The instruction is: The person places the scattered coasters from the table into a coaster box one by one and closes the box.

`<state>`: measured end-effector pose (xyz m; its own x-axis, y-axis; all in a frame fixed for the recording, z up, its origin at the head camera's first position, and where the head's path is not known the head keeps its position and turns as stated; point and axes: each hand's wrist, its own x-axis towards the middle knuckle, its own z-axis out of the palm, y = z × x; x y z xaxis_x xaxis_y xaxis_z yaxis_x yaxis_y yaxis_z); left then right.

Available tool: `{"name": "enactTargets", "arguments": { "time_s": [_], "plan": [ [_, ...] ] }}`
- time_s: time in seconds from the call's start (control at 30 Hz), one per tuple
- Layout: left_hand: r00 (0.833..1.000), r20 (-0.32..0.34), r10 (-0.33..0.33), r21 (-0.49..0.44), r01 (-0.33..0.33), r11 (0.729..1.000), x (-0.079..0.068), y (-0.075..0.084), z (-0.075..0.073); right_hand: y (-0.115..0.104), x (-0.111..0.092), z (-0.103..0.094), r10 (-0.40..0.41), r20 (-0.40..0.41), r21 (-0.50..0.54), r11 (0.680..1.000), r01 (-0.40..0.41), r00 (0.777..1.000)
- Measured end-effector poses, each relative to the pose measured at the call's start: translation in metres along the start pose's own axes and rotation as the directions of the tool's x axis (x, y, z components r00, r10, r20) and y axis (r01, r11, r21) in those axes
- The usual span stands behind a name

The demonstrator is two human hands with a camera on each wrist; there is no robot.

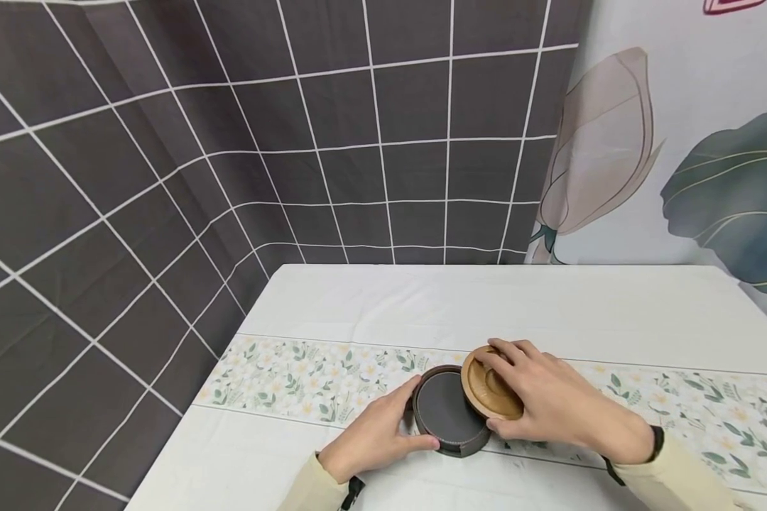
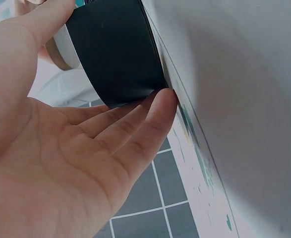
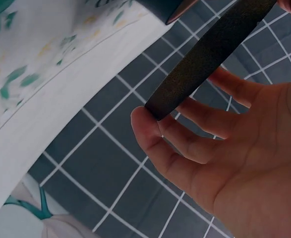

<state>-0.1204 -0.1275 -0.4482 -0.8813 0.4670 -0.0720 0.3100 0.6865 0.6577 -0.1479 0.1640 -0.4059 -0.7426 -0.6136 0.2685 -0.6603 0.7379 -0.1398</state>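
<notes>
A round black coaster holder with a stitched edge and a flat dark grey top sits on the table. My left hand grips it from the left, thumb at the near side and fingers round the far side. In the left wrist view its smooth black side wall lies between thumb and fingers. With my right hand I hold a round wooden coaster by its rim, tilted, overlapping the holder's right edge in the head view. The right wrist view shows the coaster edge-on, raised above the table.
A white tablecloth with a band of printed flowers covers the table. Dark curtains with a white grid hang behind and to the left. A pale curtain with large printed leaves hangs at the right.
</notes>
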Motion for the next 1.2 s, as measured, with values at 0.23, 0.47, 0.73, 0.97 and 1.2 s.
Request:
{"name": "enactTargets", "arguments": {
  "time_s": [0.23,0.47,0.73,0.97,1.2],
  "plan": [
    [1.000,0.010,-0.018,0.010,0.018,1.000,0.000,-0.001,0.000,-0.012,0.011,0.006,-0.038,0.004,0.004,0.999,0.038,0.999],
    [1.000,0.015,-0.017,0.011,0.017,1.000,0.000,0.001,-0.002,-0.021,0.019,0.014,-0.064,0.037,0.015,0.998,0.064,0.997],
    [1.000,0.023,-0.015,0.011,0.015,1.000,0.000,0.001,-0.002,-0.031,0.024,0.026,-0.099,0.063,0.048,0.994,0.096,0.993],
    [1.000,0.018,-0.020,0.037,0.019,0.999,-0.001,0.001,-0.002,-0.034,0.026,0.034,-0.117,0.080,0.073,0.991,0.112,0.990],
    [0.999,0.030,-0.042,0.028,0.041,0.999,-0.002,0.002,-0.002,-0.036,0.028,0.039,-0.111,0.089,0.078,0.992,0.104,0.990]
  ]
}}
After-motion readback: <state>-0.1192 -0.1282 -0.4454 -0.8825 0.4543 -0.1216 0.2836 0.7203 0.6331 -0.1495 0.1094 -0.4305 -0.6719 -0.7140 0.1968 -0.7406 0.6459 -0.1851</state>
